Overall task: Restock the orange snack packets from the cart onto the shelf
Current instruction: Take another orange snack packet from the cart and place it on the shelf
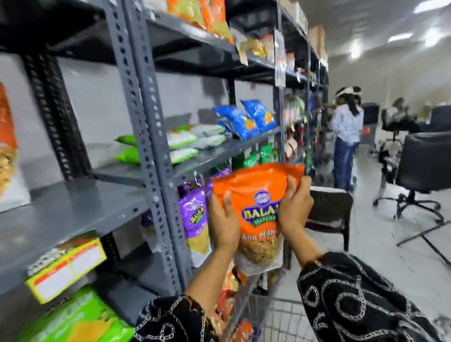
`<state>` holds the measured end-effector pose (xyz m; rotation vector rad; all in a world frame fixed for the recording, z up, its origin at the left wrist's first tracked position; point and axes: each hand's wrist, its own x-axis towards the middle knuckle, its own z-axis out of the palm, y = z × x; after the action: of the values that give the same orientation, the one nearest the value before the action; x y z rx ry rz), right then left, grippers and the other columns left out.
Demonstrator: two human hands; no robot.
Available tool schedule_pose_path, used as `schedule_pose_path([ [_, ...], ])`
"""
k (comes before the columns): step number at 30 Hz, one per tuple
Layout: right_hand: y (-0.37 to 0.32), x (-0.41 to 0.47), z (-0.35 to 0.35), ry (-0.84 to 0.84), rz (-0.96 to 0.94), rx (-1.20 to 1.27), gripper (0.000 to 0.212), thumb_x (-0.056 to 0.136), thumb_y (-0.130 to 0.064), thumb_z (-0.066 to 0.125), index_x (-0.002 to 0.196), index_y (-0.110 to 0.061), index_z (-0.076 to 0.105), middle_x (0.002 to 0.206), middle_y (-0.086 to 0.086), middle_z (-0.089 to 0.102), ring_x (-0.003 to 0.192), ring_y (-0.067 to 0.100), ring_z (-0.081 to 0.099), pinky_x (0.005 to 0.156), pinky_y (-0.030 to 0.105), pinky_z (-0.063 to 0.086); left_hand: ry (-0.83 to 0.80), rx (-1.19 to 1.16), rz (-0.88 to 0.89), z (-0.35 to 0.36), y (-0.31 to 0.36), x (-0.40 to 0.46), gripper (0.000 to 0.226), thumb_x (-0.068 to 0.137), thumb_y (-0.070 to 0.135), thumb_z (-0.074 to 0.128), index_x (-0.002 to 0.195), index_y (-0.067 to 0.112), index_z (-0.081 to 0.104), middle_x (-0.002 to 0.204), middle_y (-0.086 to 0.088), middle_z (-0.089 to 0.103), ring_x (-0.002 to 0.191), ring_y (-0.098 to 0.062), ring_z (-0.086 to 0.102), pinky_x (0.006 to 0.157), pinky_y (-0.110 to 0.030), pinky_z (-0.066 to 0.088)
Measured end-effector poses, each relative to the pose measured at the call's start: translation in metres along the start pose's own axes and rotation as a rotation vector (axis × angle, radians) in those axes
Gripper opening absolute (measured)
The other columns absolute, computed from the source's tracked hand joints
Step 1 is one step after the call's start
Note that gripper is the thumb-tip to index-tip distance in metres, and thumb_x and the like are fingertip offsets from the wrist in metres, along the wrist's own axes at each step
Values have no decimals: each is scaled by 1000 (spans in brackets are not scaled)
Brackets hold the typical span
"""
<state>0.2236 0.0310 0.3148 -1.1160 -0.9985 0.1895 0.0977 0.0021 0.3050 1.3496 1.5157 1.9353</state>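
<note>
I had both hands — left, right — clamping the packet by its sides, upright above the cart, label facing me for shelving.

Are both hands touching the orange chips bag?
Touching. The head view shows the left hand and right hand gripping opposite sides of the orange foil snack packet.

black sleeves with white chain-link print, bare hands
</note>
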Motion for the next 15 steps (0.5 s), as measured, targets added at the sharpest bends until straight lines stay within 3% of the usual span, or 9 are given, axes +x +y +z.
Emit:
schedule_pose_path([
  [3,-94,23,15,91,-81,151,28,97,-25,46,90,1,52,83,29,64,68,26,55,55,30,18,168,-57,192,-29,77,34,41,101,21,39,132,-6,41,136,-30,50,124,-39,47,93,-32,28],
  [7,-181,36,36,84,-80,254,34,95,-28,49,92,5,56,95,30,65,87,40,59,66,40,28,324,-8,387,-84,152,70,40,101,20,38,131,-6,43,135,-29,51,124,-39,48,95,-33,27],
  [13,-255,5,92,-24,-81,430,20,96,-28,47,85,-12,50,95,25,65,87,36,58,55,27,12,510,143,530,-168,183,105,36,101,24,37,121,-3,50,120,-26,62,109,-40,56,85,-42,40],
  [15,-270,-10,115,-56,-60,486,28,97,-30,45,88,-5,53,93,24,65,83,36,58,54,28,10,565,194,561,-192,184,119,36,101,24,37,120,-3,50,117,-26,63,105,-40,58,83,-44,43],
])
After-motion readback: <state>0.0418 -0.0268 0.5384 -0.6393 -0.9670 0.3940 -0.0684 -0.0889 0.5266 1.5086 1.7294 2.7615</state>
